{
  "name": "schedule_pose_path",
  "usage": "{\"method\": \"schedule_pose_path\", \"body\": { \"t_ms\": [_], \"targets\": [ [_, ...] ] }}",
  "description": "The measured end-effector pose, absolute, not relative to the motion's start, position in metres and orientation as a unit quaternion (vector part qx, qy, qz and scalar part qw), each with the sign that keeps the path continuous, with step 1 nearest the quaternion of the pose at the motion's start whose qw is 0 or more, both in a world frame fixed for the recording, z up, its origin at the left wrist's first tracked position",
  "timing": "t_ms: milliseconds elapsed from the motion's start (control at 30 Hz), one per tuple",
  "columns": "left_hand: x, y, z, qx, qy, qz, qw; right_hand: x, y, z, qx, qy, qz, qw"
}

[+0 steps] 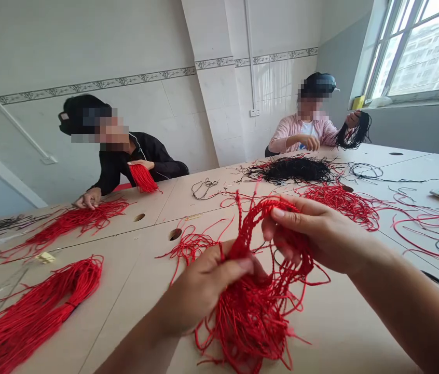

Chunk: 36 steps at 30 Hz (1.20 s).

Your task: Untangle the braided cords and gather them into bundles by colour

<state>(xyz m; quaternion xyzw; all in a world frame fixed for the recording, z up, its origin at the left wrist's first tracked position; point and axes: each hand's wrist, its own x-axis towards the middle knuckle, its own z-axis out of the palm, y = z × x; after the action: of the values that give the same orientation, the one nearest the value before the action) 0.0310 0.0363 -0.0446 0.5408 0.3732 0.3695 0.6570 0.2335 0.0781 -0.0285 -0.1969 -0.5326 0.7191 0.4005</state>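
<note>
The left hand [204, 292] and right hand [316, 228] grasp red cords [248, 322], ends tangled below; leftward, another bundle [36, 314] looks already tied.

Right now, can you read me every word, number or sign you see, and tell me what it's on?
No words or numbers can be read.
Black cap at left: pale patch, too small to read.
White shirt at the back: blue marks, too blurred.
Red cords in the left hand and right hand: no writing.
</note>
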Motion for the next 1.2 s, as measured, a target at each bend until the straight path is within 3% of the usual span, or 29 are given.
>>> {"method": "schedule_pose_path", "body": {
  "t_ms": [133,333,467,700,900,1067,1200],
  "targets": [
    [0.013,0.04,-0.029,0.408,0.321,0.413,0.748,0.237,0.092,-0.029,-0.219,-0.526,0.688,0.449],
    [-0.002,0.042,-0.011,0.33,0.276,0.505,0.748,0.24,0.099,-0.032,-0.219,-0.566,0.689,0.397],
    [-0.01,0.043,-0.008,0.331,0.253,0.529,0.74,0.24,0.102,-0.037,-0.259,-0.66,0.596,0.377],
    [-0.011,0.04,-0.011,0.398,0.288,0.479,0.727,0.238,0.095,-0.033,-0.312,-0.669,0.403,0.541],
    [-0.002,0.037,-0.025,0.464,0.303,0.38,0.741,0.245,0.088,-0.023,-0.291,-0.597,0.394,0.635],
    [0.004,0.03,-0.024,0.43,0.264,0.393,0.769,0.247,0.107,-0.032,-0.339,-0.638,0.399,0.565],
    [0.013,0.027,-0.016,0.372,0.265,0.445,0.771,0.243,0.107,-0.037,-0.408,-0.73,0.292,0.464]
  ]
}}
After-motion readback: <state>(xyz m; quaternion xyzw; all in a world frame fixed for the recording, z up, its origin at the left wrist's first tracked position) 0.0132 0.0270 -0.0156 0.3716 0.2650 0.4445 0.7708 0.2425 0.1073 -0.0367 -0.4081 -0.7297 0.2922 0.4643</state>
